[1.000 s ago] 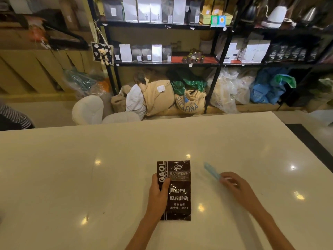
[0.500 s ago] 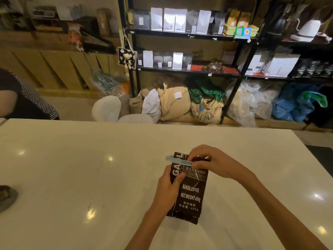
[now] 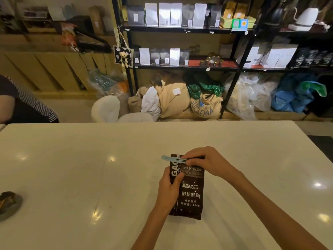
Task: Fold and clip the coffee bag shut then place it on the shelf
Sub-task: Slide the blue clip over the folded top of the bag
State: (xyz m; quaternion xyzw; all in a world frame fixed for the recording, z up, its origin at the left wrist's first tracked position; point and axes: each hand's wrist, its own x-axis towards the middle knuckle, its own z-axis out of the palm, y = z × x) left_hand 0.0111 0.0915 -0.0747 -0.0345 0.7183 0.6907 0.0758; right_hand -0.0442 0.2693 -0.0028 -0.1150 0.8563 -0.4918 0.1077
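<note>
Lying flat on the table [image 3: 72, 168], the coffee bag [image 3: 189, 192] gets gripped at its side by the left hand [image 3: 168, 190], while right hand [image 3: 203, 161] fingers pinch the blue clip [image 3: 171, 158] across its top.

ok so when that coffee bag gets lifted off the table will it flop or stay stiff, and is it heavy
The bag probably holds its shape: it looks filled and blocky, with the left hand gripping its side. Likely hefty for its size, as the label reads 454g. The glossy film may be slippery, and the top under the clip and right hand looks thinner, so it may bend there.
</note>
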